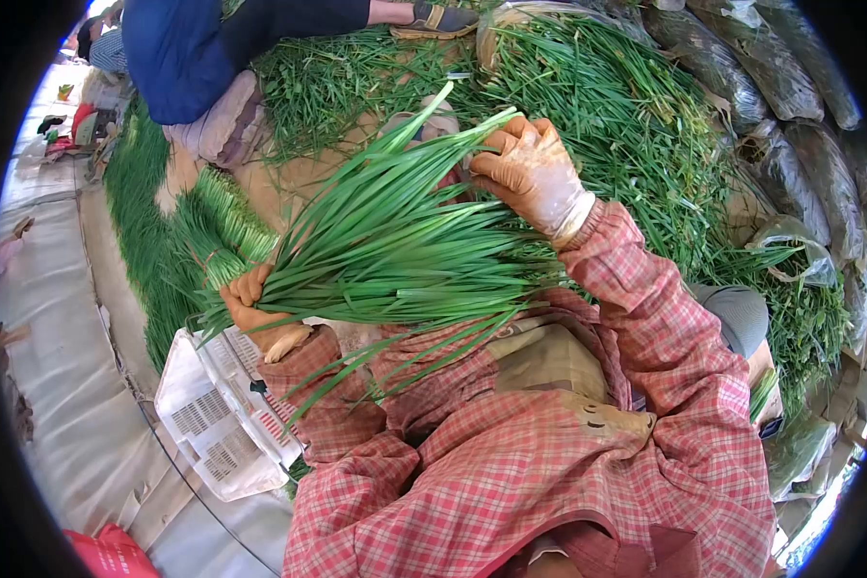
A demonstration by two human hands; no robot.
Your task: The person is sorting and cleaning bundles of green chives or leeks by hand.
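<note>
A loose bunch of garlic chives (405, 250) spreads across my lap, its long green leaves fanned between both hands. My left hand (263, 313), in an orange-brown glove, is closed around the bunch at its left side. Up at the right, my right hand (535, 173), in a stained glove, pinches some pale stem ends of the chives between curled fingers. Part of the grip is hidden behind the leaves. Close beyond my left hand lie tied bundles of chives (236, 226) with their pale ends toward me.
A white plastic crate (223, 414) stands at my left. A large heap of loose chives (607, 125) lies ahead and to the right. Filled plastic bags (790, 125) are stacked at the far right. Another person in blue (178, 63) sits ahead on the left.
</note>
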